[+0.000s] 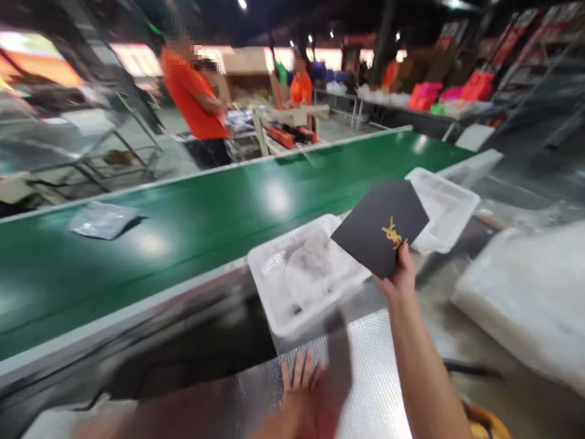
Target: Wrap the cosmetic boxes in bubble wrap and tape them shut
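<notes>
My right hand [402, 274] grips a flat black packet with a gold monogram [379, 222] by its lower corner, thumb on the front face. I cannot tell whether it is a box or a folded card. The packet is raised in front of two white plastic trays. My left hand [299, 378] rests with fingers spread on a silvery bubble-wrap sheet [370, 353]. A dark, smeared shape beside that hand is too blurred to name. The nearer white tray [262, 292] holds crumpled clear plastic and small dark bits.
A green conveyor belt [205, 213] crosses ahead, carrying a silver pouch [103, 221] at left. The farther white tray [450, 207] stands at the belt's right edge. A white wrapped bulk [530, 299] lies right. People in orange shirts [194, 91] stand beyond the belt.
</notes>
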A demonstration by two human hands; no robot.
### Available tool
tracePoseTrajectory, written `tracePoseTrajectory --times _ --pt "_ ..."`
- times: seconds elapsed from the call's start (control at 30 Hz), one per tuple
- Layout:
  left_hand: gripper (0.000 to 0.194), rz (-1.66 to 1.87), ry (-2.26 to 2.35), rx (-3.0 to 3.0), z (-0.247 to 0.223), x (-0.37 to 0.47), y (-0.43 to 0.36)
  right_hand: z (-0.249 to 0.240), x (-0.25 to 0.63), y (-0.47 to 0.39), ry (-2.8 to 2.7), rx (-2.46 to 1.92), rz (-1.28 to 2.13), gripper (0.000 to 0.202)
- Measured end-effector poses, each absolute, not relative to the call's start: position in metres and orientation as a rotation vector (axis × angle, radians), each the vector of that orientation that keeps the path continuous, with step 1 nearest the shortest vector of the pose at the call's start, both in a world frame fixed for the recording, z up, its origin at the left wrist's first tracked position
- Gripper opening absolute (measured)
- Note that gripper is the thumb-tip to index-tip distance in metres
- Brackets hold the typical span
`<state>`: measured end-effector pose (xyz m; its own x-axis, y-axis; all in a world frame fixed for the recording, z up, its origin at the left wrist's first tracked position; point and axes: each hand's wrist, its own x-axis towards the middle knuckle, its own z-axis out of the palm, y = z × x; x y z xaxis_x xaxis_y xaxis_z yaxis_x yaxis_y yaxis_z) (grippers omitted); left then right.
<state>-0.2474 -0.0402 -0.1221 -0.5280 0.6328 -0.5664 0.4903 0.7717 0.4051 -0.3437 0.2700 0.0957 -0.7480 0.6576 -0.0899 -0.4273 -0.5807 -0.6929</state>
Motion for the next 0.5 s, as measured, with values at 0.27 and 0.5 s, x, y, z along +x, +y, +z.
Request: tracePoseTrajectory --times 0.27,0.5 --pt "0.141 0.027 2.182 0.965 -0.107 -0.239 -0.052 0.054 -0.125 0.244 -1.300 -1.250 2.202 0.052" --pt "0.107 0.097 2.441 1.172 -0.086 -0.224 -0.067 0.002 -0.088 0.169 -1.536 -1.320 2.413 0.064"
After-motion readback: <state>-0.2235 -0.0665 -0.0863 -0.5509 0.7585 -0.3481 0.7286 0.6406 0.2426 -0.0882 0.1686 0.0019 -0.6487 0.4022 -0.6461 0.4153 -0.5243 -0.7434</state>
